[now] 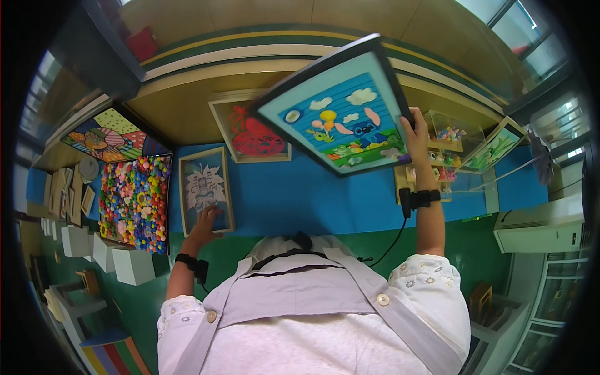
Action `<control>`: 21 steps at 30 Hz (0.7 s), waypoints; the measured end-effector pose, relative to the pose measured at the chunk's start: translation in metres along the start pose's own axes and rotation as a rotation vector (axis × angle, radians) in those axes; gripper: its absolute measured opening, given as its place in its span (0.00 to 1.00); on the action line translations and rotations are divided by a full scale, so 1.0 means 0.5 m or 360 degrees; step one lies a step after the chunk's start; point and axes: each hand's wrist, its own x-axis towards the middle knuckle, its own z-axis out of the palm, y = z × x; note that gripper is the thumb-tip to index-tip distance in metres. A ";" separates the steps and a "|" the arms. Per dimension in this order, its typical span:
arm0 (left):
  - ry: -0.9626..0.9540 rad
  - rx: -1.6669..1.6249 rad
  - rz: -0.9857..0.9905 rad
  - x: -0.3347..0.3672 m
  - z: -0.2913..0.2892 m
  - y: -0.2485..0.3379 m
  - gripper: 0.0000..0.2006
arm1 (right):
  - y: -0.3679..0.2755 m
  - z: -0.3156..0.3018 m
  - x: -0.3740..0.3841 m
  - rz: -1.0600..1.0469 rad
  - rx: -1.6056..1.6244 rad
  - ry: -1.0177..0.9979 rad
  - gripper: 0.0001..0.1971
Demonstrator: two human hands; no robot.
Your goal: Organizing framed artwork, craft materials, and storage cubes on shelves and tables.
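Observation:
My right hand [417,140] grips a dark-framed picture [300,100] by its right edge and holds it tilted above the blue tabletop [269,194]. The picture has a blue background with white clouds, a blue cartoon character and balloons. My left hand [205,226] is at the near end of a light wooden frame [182,190], fingers apart and slightly bent over it. Inside that frame is a pale pink leaf-shaped cut-out [205,178]. Whether the left fingertips touch the frame, I cannot tell.
Behind stands a pale frame with a red design [256,139], partly covered by the raised picture. A board of colourful balls [134,197] stands at left, near white boxes [134,267]. Right are a clear display case [459,128] and a green picture [494,150].

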 end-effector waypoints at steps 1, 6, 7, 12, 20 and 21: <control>-0.0024 -0.0013 0.0086 0.008 0.000 -0.014 0.39 | 0.020 -0.004 -0.013 0.0038 0.0010 0.0068 0.06; -0.0178 -0.0102 0.0271 0.050 -0.011 -0.063 0.31 | 0.104 0.033 -0.089 0.0368 0.0366 0.0430 0.08; -0.0208 -0.0161 0.0264 0.056 -0.013 -0.065 0.30 | 0.111 0.041 -0.100 0.0409 0.0445 0.0499 0.08; -0.0297 -0.0263 0.0119 0.065 -0.028 -0.035 0.31 | 0.174 0.073 -0.134 0.0497 0.0805 0.0780 0.09; -0.0500 -0.0486 -0.0030 0.056 -0.016 -0.020 0.35 | 0.218 0.084 -0.131 0.0630 0.0745 0.0846 0.11; -0.0485 -0.0470 -0.0003 0.057 -0.016 -0.019 0.36 | 0.219 0.083 -0.131 0.0619 0.0718 0.0819 0.10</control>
